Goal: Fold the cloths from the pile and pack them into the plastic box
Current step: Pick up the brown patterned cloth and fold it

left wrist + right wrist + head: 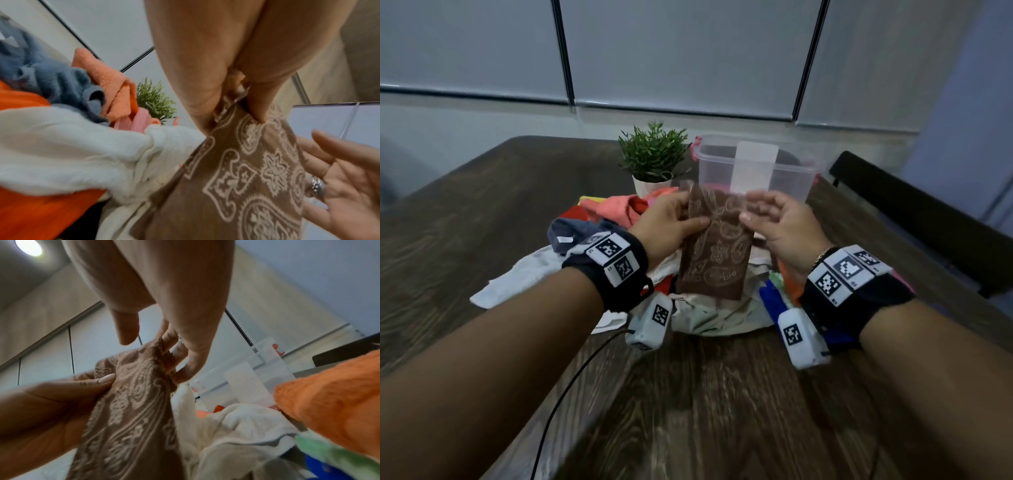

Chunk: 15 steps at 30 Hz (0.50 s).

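Observation:
A brown cloth with a pale paisley print [715,253] hangs folded into a narrow strip above the pile of cloths [616,212]. My left hand [671,222] pinches its upper left edge between thumb and fingers, as the left wrist view shows on the brown cloth [246,178]. My right hand [777,222] is at the upper right corner with its fingers relaxed. In the right wrist view its fingertips [174,353] touch the top of the brown cloth [127,418] and the thumb stands clear. The clear plastic box [715,171] stands open just behind, with something pink low inside.
A small potted plant [654,154] stands left of the box. White [527,277], grey-blue [575,229], coral and blue [774,301] cloths lie across the dark wooden table [688,394]. A dark chair back [928,219] is at the right. A black cable [571,387] trails from my left wrist.

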### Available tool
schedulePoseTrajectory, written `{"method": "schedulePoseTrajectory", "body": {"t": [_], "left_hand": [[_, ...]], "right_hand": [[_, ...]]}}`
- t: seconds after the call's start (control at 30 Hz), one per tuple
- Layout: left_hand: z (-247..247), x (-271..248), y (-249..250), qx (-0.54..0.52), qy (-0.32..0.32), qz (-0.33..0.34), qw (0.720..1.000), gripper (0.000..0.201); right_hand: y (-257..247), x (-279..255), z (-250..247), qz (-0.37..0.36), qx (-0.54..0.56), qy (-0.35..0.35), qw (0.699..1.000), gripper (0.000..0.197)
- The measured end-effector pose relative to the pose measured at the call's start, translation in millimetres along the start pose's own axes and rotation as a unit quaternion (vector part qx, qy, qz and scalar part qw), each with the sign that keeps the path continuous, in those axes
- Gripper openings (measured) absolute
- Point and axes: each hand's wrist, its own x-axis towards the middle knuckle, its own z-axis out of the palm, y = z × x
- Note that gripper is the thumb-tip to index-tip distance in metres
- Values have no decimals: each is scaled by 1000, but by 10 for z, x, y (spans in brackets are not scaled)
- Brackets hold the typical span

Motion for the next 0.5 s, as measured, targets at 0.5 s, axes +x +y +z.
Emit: {"method": "schedulePoseTrajectory", "body": {"t": [0.5], "left_hand": [[-58, -261, -480, 445, -411, -55, 794, 64]], "right_hand": [[421, -415, -66, 40, -291, -346, 891, 46]]}}
